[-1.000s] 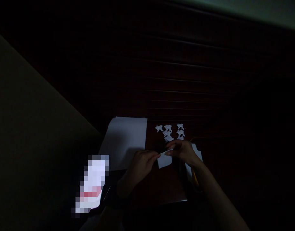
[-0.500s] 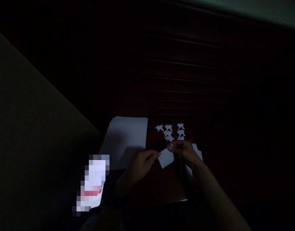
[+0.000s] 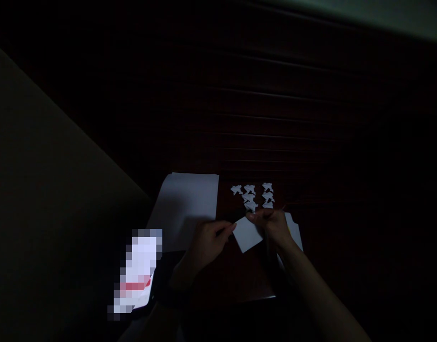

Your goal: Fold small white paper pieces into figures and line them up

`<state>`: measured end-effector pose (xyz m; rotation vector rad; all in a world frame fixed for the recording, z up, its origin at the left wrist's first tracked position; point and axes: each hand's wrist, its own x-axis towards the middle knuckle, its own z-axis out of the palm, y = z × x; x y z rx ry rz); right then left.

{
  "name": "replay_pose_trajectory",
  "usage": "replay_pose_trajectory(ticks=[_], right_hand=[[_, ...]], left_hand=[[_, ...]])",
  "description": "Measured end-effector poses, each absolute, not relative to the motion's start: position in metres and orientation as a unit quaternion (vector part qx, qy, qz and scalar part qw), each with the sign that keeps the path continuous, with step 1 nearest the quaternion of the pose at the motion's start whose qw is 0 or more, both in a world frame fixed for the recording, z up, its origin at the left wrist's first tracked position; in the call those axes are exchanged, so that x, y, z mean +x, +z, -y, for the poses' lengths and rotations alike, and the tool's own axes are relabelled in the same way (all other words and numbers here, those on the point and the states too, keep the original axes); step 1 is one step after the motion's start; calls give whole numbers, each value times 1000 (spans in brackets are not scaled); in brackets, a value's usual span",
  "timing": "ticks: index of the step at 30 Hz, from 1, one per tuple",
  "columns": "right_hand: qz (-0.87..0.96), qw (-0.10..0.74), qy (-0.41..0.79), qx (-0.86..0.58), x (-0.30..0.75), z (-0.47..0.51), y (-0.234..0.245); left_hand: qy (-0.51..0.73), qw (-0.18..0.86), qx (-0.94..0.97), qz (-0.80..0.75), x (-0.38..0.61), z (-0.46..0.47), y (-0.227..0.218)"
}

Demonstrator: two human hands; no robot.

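Observation:
A small white piece of paper (image 3: pixel 247 234) is held between my two hands above the dark table. My left hand (image 3: pixel 210 240) pinches its left corner between thumb and fingers. At the upper right edge, my right hand (image 3: pixel 271 225) grips the same paper, with the thumb near its top corner. Just beyond the hands lie several small folded white paper figures (image 3: pixel 250 197) in short columns. Some of the right hand's fingers are hidden behind the paper and the palm.
A stack of large white paper sheets (image 3: pixel 189 194) lies to the left. Nearer me is a lit phone (image 3: pixel 141 266), its screen blurred out. More white paper (image 3: pixel 294 230) sits partly behind my right wrist. The dark table (image 3: pixel 239 280) ends close to me; a wall (image 3: pixel 43 190) stands left.
The paper has turned slightly and now shows flatter and wider. My right hand has shifted a little; my left hand has hardly moved.

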<state>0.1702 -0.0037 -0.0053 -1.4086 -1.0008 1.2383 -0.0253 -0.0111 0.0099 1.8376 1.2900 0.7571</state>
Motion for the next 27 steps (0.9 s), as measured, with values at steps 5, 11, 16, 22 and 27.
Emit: replay_pose_trajectory(ticks=[5,11,16,22,27], right_hand=[[427,458,513,-587,168,5,-1],[419,476,499,-590,167,6,0],[405,487,526,-568,165,6,0],[349,531,549,-543,162,6,3],[323,531,570,-537,162,10,7]], left_hand=[[296,362,721,-511,-28,11,13],[360,367,684,-518,-25,10,8],[404,421,637,-504,-20,9,4],[403,464,622,-486,-20,10,6],[399,482,615,-481,-19,8,5]])
